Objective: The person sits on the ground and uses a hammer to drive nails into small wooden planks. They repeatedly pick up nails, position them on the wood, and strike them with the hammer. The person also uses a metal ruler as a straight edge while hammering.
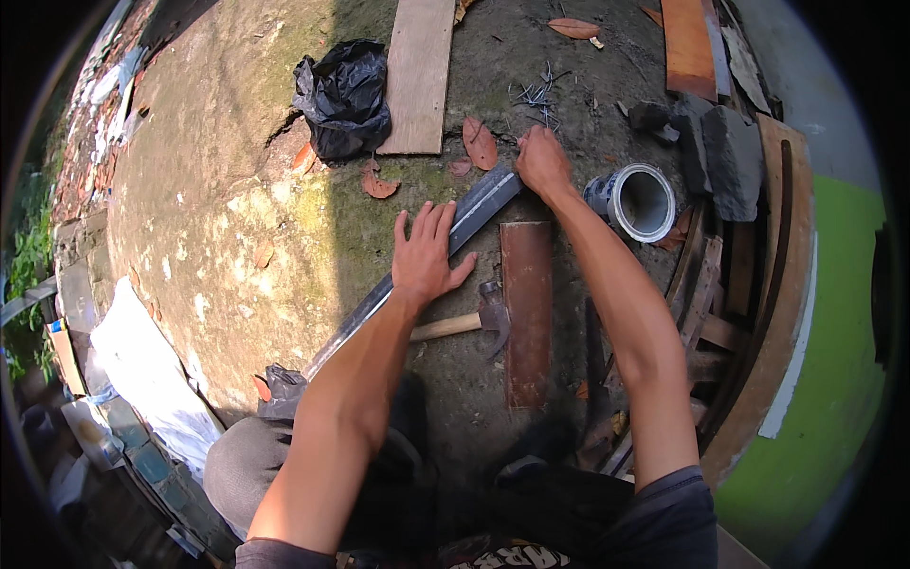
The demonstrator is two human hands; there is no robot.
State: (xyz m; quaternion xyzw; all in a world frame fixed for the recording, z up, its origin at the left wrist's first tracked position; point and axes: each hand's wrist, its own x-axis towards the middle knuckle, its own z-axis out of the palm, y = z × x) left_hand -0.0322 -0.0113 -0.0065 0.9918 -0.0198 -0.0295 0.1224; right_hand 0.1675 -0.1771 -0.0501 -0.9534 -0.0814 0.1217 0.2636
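Observation:
A long dark grey wooden strip (485, 204) with a pale edge lies slantwise on the ground before me. My left hand (424, 256) rests on its middle, fingers spread and flat. At the strip's far right end, my right hand (544, 163) is closed with curled fingers; whatever it pinches is hidden. A claw hammer (450, 327) with a wooden handle lies below the strip, its head against a short brown board (527, 313). Loose nails (538, 95) are scattered just beyond my right hand.
An open metal can (607, 194) lies tilted right of my right forearm. Grey stone blocks (730, 156) and stacked wood (720, 303) line the right side by a green wall (834, 360). A black plastic bag (341, 100) and a plywood board (417, 81) lie ahead.

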